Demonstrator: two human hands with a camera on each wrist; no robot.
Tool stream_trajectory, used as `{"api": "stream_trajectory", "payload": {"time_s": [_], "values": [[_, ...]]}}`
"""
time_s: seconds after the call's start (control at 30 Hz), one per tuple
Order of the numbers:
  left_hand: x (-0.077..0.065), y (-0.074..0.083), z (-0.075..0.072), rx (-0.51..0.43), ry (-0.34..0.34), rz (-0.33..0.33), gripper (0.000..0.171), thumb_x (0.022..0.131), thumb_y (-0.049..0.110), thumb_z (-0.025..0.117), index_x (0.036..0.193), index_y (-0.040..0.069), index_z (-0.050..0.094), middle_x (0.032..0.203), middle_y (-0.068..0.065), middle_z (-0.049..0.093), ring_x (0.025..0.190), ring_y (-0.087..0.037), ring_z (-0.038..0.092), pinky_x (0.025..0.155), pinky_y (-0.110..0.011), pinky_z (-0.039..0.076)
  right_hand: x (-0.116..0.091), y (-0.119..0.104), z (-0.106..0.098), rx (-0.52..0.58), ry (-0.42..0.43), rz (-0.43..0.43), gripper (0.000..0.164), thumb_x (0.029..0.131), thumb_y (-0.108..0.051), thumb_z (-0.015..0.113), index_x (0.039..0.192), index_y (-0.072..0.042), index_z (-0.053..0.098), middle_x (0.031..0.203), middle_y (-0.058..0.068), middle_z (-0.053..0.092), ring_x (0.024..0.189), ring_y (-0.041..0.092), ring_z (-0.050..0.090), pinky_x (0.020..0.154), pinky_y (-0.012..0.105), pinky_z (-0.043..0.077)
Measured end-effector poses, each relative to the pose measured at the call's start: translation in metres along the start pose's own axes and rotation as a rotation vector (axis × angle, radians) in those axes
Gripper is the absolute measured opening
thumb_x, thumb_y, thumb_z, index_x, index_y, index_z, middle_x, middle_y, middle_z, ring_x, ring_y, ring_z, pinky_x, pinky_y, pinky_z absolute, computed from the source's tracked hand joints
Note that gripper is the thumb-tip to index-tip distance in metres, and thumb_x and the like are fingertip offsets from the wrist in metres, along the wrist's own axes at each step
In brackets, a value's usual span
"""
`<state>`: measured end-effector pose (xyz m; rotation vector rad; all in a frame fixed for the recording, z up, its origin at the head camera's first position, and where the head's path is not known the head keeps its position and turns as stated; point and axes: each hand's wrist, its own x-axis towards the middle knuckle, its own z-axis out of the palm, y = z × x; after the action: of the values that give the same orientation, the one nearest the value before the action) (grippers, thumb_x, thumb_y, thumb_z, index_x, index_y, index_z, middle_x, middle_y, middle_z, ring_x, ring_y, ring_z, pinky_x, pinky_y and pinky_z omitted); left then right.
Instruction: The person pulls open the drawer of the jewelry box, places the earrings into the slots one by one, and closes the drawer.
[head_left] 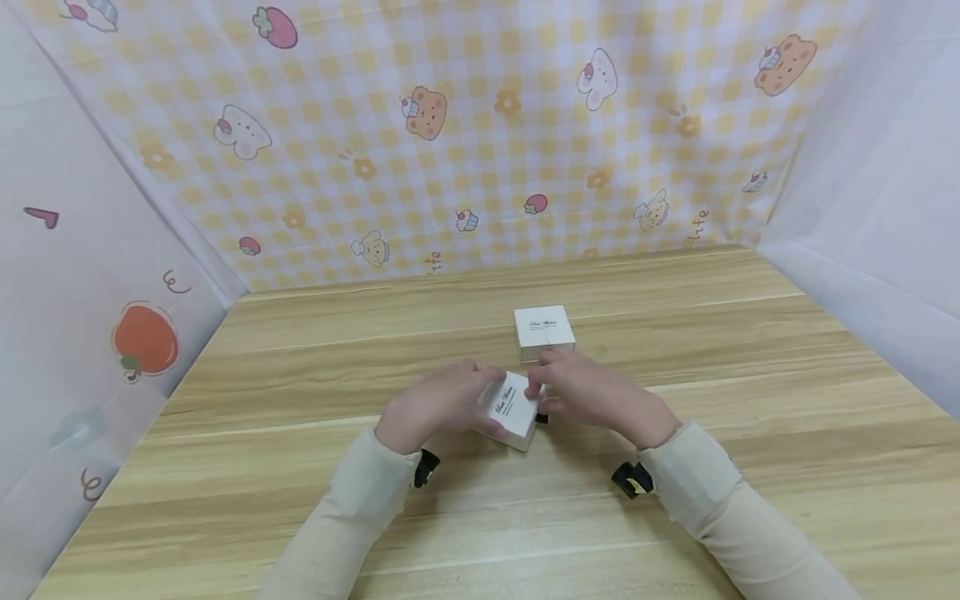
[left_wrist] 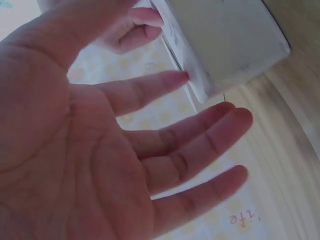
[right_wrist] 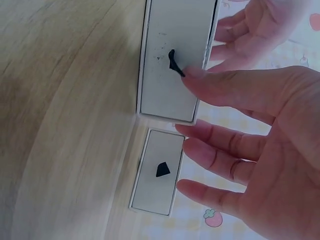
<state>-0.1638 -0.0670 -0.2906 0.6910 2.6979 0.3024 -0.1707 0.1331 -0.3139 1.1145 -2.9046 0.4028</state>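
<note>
A white gift box (head_left: 512,410) with "Best Wishes" lettering sits turned at an angle on the table. My left hand (head_left: 447,400) grips it at the left between thumb and index finger; the other fingers (left_wrist: 212,142) spread past its edge in the left wrist view. At the opposite side my right hand (head_left: 592,393) has its thumb on the end of a black pull tab (right_wrist: 173,62) on the box's framed front. The right index finger lies by the box's top edge, partly hidden. Just behind stands a second white box (head_left: 544,327), its own black tab (right_wrist: 163,170) visible.
The boxes are on a wood-grain table (head_left: 300,350). A yellow checked cloth (head_left: 480,142) with cartoon prints hangs along the back edge. White cloths hang at the left (head_left: 67,275) and right (head_left: 877,175) sides.
</note>
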Motion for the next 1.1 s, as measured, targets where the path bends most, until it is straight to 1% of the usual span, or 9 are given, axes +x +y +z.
{"api": "stream_trajectory", "payload": {"time_s": [0.07,0.17,0.3,0.47,0.57,0.7,0.8,0.93,1.1], "values": [[0.000,0.002,0.002,0.026,-0.002,0.003,0.076,0.073,0.048,0.074,0.134,0.013,0.046,0.104,-0.006,0.054,0.084,-0.017,0.049,0.074,-0.031,0.044,0.000,0.000,0.001,0.004,0.016,-0.002,0.012,0.074,-0.014,0.077,0.083,-0.016,0.069,0.092,0.000,0.062,0.089,0.018,0.054,0.080,0.035,0.046],[-0.001,0.006,0.006,0.082,0.023,0.022,0.075,0.073,0.056,0.070,0.128,0.010,0.048,0.097,-0.006,0.053,0.081,-0.017,0.049,0.070,-0.029,0.043,0.001,0.000,0.001,0.004,0.038,-0.007,0.012,0.073,-0.014,0.077,0.081,-0.016,0.068,0.088,-0.001,0.061,0.086,0.018,0.053,0.078,0.034,0.045],[-0.003,0.011,0.013,0.134,0.071,0.012,0.073,0.072,0.061,0.067,0.122,0.010,0.049,0.099,-0.008,0.054,0.081,-0.019,0.049,0.073,-0.033,0.043,0.000,0.000,0.001,-0.017,0.054,-0.028,0.012,0.073,-0.013,0.077,0.080,-0.017,0.067,0.086,-0.002,0.061,0.084,0.017,0.053,0.077,0.035,0.045],[-0.005,0.016,0.016,0.171,0.106,-0.007,0.074,0.072,0.065,0.064,0.121,0.010,0.049,0.106,-0.011,0.055,0.087,-0.021,0.051,0.079,-0.039,0.045,-0.001,-0.001,-0.001,-0.060,0.059,-0.049,0.014,0.073,-0.016,0.077,0.081,-0.016,0.065,0.085,-0.001,0.062,0.082,0.017,0.053,0.074,0.034,0.044],[-0.004,0.016,0.016,0.187,0.110,-0.008,0.074,0.073,0.065,0.063,0.121,0.011,0.049,0.107,-0.011,0.055,0.088,-0.021,0.051,0.079,-0.039,0.045,-0.001,0.000,-0.001,-0.073,0.062,-0.056,0.015,0.073,-0.018,0.077,0.081,-0.015,0.065,0.084,0.000,0.062,0.081,0.017,0.053,0.072,0.034,0.044],[-0.005,0.016,0.015,0.185,0.103,-0.005,0.073,0.074,0.064,0.063,0.124,0.012,0.049,0.104,-0.010,0.054,0.085,-0.021,0.049,0.079,-0.039,0.044,0.000,-0.001,-0.001,-0.078,0.037,-0.033,0.015,0.075,-0.020,0.076,0.083,-0.015,0.064,0.083,-0.001,0.063,0.080,0.015,0.052,0.072,0.034,0.044],[-0.004,0.014,0.015,0.176,0.097,-0.001,0.075,0.074,0.062,0.064,0.128,0.013,0.047,0.102,-0.010,0.053,0.084,-0.020,0.048,0.079,-0.038,0.042,0.001,-0.002,-0.001,-0.088,0.015,-0.010,0.015,0.076,-0.022,0.075,0.085,-0.016,0.064,0.083,-0.003,0.062,0.080,0.015,0.051,0.073,0.033,0.043],[-0.002,0.011,0.015,0.164,0.092,0.019,0.077,0.075,0.061,0.065,0.134,0.016,0.043,0.104,-0.010,0.051,0.087,-0.020,0.046,0.080,-0.038,0.041,0.001,-0.004,-0.002,-0.089,0.003,-0.011,0.017,0.078,-0.022,0.074,0.090,-0.016,0.063,0.084,-0.003,0.062,0.080,0.015,0.050,0.073,0.032,0.042],[0.001,0.008,0.015,0.163,0.112,0.061,0.067,0.079,0.052,0.067,0.134,0.021,0.043,0.104,-0.008,0.052,0.090,-0.020,0.047,0.081,-0.038,0.040,0.001,-0.009,-0.003,-0.073,-0.034,-0.001,0.021,0.079,-0.023,0.073,0.097,-0.017,0.063,0.082,-0.005,0.060,0.079,0.015,0.047,0.072,0.031,0.039]]}}
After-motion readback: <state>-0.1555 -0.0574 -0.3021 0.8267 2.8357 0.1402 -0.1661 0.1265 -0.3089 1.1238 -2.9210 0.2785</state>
